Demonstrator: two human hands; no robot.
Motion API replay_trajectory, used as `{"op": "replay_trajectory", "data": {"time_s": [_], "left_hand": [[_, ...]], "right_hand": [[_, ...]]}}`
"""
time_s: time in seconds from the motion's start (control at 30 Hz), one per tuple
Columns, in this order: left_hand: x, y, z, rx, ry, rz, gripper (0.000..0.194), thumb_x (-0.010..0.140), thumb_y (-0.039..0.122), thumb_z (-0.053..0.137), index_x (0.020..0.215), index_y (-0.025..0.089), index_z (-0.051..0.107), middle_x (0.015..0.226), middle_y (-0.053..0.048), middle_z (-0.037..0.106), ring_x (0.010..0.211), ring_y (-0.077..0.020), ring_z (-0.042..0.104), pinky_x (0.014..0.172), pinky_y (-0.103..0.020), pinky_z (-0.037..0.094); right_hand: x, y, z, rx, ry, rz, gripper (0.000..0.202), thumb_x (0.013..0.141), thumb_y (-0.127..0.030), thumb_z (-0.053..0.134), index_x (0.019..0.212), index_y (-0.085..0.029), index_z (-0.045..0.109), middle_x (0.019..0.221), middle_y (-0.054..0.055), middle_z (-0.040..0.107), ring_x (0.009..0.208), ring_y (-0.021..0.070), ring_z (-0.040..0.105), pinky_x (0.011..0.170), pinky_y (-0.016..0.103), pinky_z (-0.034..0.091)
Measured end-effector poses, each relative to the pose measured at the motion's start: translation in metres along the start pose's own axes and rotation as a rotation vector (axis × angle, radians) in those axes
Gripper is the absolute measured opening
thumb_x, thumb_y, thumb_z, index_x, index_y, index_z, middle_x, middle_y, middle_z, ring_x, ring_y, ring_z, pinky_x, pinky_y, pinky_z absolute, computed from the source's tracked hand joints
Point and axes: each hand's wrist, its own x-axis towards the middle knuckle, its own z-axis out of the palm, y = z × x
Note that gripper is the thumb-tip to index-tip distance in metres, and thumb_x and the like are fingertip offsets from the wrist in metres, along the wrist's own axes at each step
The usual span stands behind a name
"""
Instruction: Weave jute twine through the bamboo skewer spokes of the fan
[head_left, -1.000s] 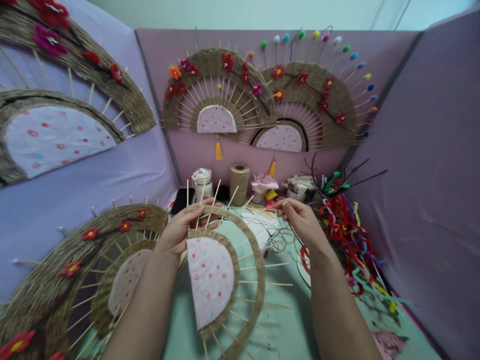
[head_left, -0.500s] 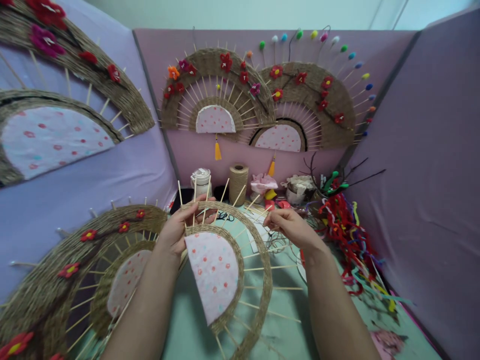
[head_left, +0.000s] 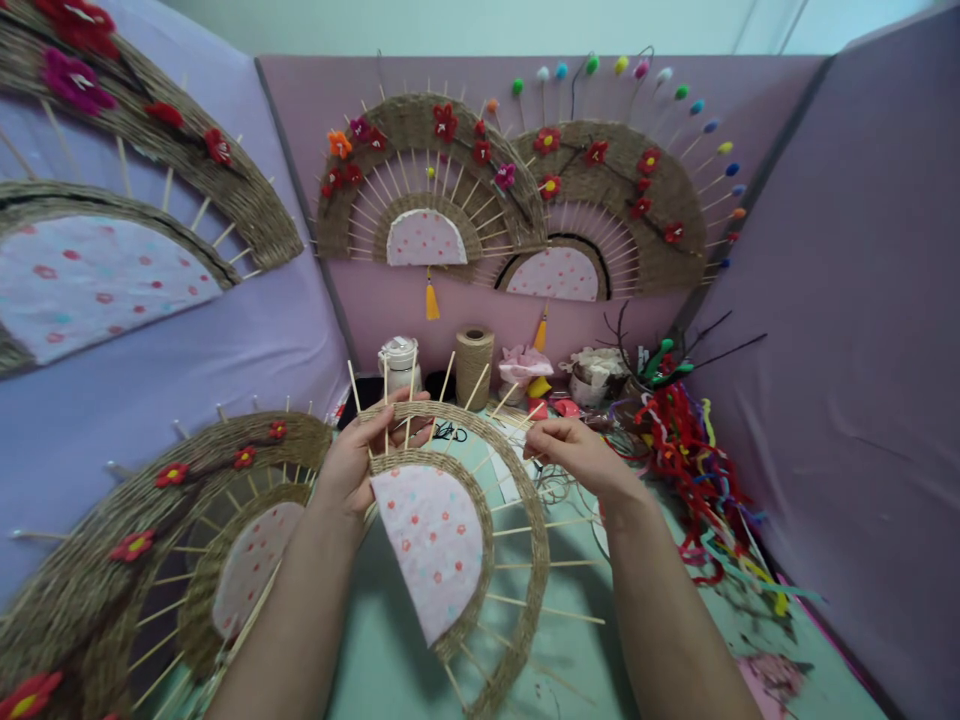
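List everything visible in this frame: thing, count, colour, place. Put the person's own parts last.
Half-woven fan: 1, tan twine band, pink dotted centre, bare sticks; held over the table.
Finished fans: 2 on the back wall, 1 on the left wall, 1 lying lower left; tan with red flowers.
Twine spool: 1, tan, back of table.
White jar: 1, beside the spool.
Pipe cleaners: a heap, mostly red, right side.
Table: mint green.
Left hand: grips the fan's upper left edge.
Right hand: pinches at the fan's outer band; what it pinches is too small to tell.
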Motion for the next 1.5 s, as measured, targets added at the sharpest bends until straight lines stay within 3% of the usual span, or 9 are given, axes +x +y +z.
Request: {"op": "replay_trajectory", "data": {"time_s": [0.27,0.5,0.77,0.9,1.17,1.37,1.5], "left_hand": [[0.001,0.003,0.0,-0.008,0.043,-0.009,0.032,0.087,0.01,0.048,0.115,0.012,0.062,0.108,-0.014,0.07,0.091,-0.0223,0.07,0.081,-0.038,0.059],[0.003,0.002,-0.003,-0.007,0.059,-0.012,0.038,0.087,0.01,0.047,0.124,0.013,0.059,0.106,-0.014,0.071,0.092,-0.0222,0.07,0.079,-0.034,0.059],[0.002,0.007,-0.005,-0.034,0.104,-0.009,0.029,0.087,0.008,0.048,0.11,0.011,0.065,0.103,-0.013,0.072,0.09,-0.0219,0.07,0.073,-0.031,0.061],[0.002,0.012,-0.004,-0.038,0.14,-0.003,0.026,0.088,0.009,0.046,0.104,0.012,0.067,0.102,-0.011,0.072,0.087,-0.0211,0.071,0.07,-0.029,0.061],[0.004,0.012,-0.003,-0.088,0.187,0.069,0.025,0.089,0.01,0.045,0.098,0.012,0.068,0.095,-0.009,0.073,0.081,-0.0191,0.071,0.069,-0.029,0.061],[0.006,0.01,-0.006,-0.09,0.218,0.097,0.025,0.088,0.01,0.046,0.1,0.012,0.068,0.097,-0.01,0.073,0.083,-0.0194,0.071,0.069,-0.03,0.061],[0.007,0.006,-0.005,-0.085,0.214,0.107,0.024,0.086,0.009,0.048,0.099,0.012,0.068,0.095,-0.01,0.073,0.083,-0.0188,0.071,0.071,-0.029,0.06]], "right_hand": [[-0.001,0.001,-0.005,0.064,-0.007,0.003,0.035,0.079,-0.05,0.061,0.071,-0.017,0.066,0.07,0.002,0.061,0.063,0.0115,0.047,0.061,0.025,0.037],[-0.003,0.0,-0.01,-0.032,0.062,-0.023,0.034,0.079,-0.049,0.061,0.08,-0.017,0.071,0.072,0.003,0.062,0.067,0.0138,0.05,0.061,0.026,0.038],[0.001,0.001,-0.012,-0.138,0.335,-0.171,0.029,0.08,-0.045,0.06,0.085,-0.017,0.066,0.078,0.003,0.063,0.07,0.0154,0.052,0.064,0.027,0.04],[0.001,0.004,-0.016,-0.09,0.415,-0.203,0.03,0.081,-0.048,0.059,0.081,-0.018,0.062,0.071,0.001,0.058,0.066,0.014,0.051,0.062,0.026,0.039],[-0.003,0.003,-0.014,0.093,0.262,-0.134,0.044,0.083,-0.06,0.052,0.08,-0.018,0.065,0.068,0.002,0.059,0.059,0.0117,0.046,0.057,0.025,0.036],[-0.002,0.009,-0.013,0.118,-0.029,0.024,0.043,0.081,-0.056,0.057,0.079,-0.015,0.068,0.064,0.002,0.059,0.056,0.0098,0.044,0.053,0.024,0.03],[0.002,0.01,-0.009,0.183,-0.013,0.078,0.037,0.072,-0.052,0.069,0.068,-0.015,0.064,0.06,0.001,0.057,0.053,0.0084,0.041,0.05,0.023,0.026]]}}
